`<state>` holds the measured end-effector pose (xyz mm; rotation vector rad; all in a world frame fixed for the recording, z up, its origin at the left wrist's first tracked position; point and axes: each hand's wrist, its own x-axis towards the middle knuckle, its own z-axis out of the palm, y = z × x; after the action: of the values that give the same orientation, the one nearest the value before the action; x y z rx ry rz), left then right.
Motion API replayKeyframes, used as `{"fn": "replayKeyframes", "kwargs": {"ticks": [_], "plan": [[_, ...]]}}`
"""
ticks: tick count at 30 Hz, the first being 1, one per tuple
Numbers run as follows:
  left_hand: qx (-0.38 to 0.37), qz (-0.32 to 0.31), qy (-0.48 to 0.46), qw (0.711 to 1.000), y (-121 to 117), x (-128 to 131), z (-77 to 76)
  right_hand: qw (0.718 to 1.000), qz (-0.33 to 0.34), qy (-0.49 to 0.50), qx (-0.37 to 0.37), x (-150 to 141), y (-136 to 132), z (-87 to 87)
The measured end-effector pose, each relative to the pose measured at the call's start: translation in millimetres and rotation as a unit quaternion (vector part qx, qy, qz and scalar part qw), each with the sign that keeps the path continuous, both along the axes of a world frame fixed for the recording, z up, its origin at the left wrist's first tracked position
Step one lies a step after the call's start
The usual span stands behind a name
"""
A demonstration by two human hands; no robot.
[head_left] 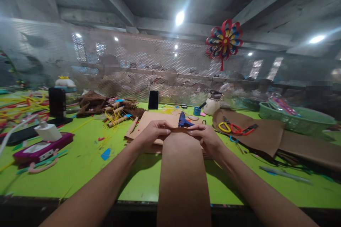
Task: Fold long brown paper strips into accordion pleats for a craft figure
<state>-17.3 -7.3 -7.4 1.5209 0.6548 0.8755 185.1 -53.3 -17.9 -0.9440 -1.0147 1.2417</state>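
Observation:
A long strip of brown paper (183, 170) hangs towards me over the table's front edge. Its far end is folded or curled, and both hands pinch it there. My left hand (157, 133) is closed on the left corner, thumb against fingers. At the right corner, my right hand (205, 134) grips the paper the same way. Beneath and behind the strip lies a stack of brown paper sheets (145, 122), partly hidden by my hands. Just beyond the folded end sits a blue glue gun (183, 118).
Scissors with yellow and red handles (231, 127) lie on brown paper to the right, near a green basket (295, 117). A white jug (212, 103) and a phone (153, 99) stand at the back. On the left are a purple power strip (44, 149) and rolled paper tubes (115, 115).

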Motion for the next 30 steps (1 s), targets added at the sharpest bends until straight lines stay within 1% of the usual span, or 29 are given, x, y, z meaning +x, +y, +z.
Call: {"fn": "replayKeyframes", "kwargs": {"ticks": [3,7,10,15,19,21,23,25,27,30], "plan": [[0.021,-0.008,0.012,1.000,1.9,-1.3,1.0,1.000,0.013,0.007,-0.004,2.2,0.4,0.0],[0.056,-0.031,0.053,0.997,4.3,-3.7,1.9,1.000,0.017,-0.005,-0.002,4.3,0.9,-1.2],[0.058,-0.035,0.074,0.995,4.4,-5.4,2.5,1.000,0.016,-0.019,0.005,4.8,1.6,-2.5],[0.049,-0.026,0.109,0.992,4.9,-8.5,4.5,1.000,0.028,-0.002,0.002,6.2,3.8,-5.1],[0.066,-0.022,0.165,0.984,12.3,-10.9,0.3,0.999,0.039,-0.027,-0.017,4.8,7.2,-10.4],[0.077,-0.017,0.204,0.976,16.0,-11.6,-2.9,0.997,0.050,-0.048,-0.020,3.0,10.3,-15.3],[0.078,-0.013,0.240,0.967,16.9,-12.1,-4.8,0.996,0.044,-0.075,-0.020,1.2,13.8,-21.7],[0.083,-0.012,0.277,0.957,14.9,-12.8,-5.3,0.991,0.014,-0.133,-0.023,-0.1,16.7,-29.2],[0.095,-0.005,0.312,0.945,12.3,-13.5,-5.8,0.979,-0.021,-0.200,-0.016,-0.4,18.8,-36.9],[0.092,0.006,0.338,0.936,12.7,-13.4,-10.2,0.959,-0.046,-0.278,0.036,1.6,21.7,-46.3]]}}
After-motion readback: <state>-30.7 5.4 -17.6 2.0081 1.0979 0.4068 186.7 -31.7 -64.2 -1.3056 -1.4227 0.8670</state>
